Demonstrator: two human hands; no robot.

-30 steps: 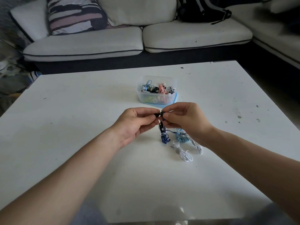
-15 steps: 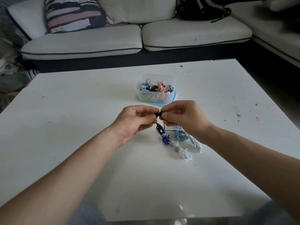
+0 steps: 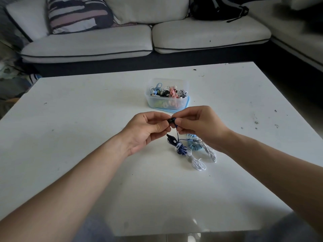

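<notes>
Centre of frame: left hand (image 3: 146, 131) and right hand (image 3: 199, 126) meet over the counter (image 3: 87, 119), an earbud (image 3: 171, 121) pinched between their fingertips. Just below them, corded bundles (image 3: 180, 150) lie side by side on the counter; just above, a tub (image 3: 166, 104) holding earphones (image 3: 167, 92). Sofa (image 3: 122, 41) across the top, cushion (image 3: 78, 14) upper left, bag (image 3: 216, 7) upper right

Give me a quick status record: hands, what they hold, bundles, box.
left hand: pinches black earbud
right hand: pinches same earbud
dark blue cable: bundled, hangs below earbud
light blue bundle: on table, beside blue cable
white bundle: on table, nearest person
clear box: holds earphones, beyond hands
</notes>
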